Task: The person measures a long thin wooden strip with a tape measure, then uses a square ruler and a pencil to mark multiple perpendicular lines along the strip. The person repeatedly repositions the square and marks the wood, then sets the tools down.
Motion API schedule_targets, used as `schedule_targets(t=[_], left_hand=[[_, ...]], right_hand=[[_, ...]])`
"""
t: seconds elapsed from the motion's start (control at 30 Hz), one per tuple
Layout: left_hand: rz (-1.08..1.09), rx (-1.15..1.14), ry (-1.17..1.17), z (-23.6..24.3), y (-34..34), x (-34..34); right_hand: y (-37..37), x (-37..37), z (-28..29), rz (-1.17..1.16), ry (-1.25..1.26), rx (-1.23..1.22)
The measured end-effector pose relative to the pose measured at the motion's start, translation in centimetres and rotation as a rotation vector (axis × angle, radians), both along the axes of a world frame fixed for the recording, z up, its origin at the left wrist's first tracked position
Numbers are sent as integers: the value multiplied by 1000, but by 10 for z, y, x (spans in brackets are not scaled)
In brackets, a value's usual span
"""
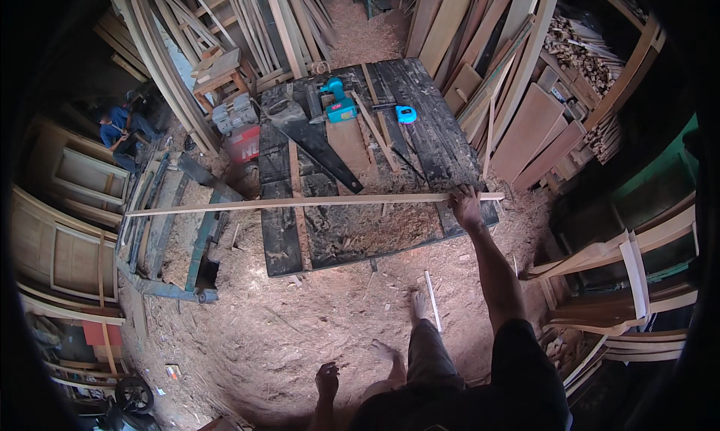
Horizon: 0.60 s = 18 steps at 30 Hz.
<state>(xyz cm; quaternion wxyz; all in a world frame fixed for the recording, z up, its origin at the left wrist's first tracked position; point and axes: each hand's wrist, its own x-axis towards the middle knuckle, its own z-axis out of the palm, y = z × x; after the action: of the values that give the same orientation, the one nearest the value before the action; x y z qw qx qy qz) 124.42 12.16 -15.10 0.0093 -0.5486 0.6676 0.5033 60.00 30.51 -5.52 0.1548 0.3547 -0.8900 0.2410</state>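
A long, thin wooden strip [337, 201] lies across the near part of a dark, worn workbench [281, 243]. Its left end reaches out past the bench. My right hand [466, 207] is closed around the strip near its right end, with the arm stretched forward. Low in the view, my left hand [327, 381] hangs over the floor, away from the bench. Its fingers are curled, and what they may hold is too dark to make out. Beyond the strip lie a black handsaw [319, 147], a teal cordless drill [341, 106] and a teal tape measure [406, 114].
Sawdust covers the floor [262, 333], where a white strip [433, 300] lies near my foot. A metal-and-wood frame [196, 243] stands left of the bench. Boards [442, 33] lean behind. Curved wooden pieces [630, 258] stick out at right. Another person [118, 131] sits far left.
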Motion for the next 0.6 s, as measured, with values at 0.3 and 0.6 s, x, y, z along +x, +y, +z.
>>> schedule_targets(t=[0.3, 0.6], left_hand=[[-105, -155, 139, 50, -16, -184], [207, 166, 37, 38, 71, -169]], right_hand=[[8, -45, 22, 126, -269, -389], [-173, -88, 43, 303, -462, -288]])
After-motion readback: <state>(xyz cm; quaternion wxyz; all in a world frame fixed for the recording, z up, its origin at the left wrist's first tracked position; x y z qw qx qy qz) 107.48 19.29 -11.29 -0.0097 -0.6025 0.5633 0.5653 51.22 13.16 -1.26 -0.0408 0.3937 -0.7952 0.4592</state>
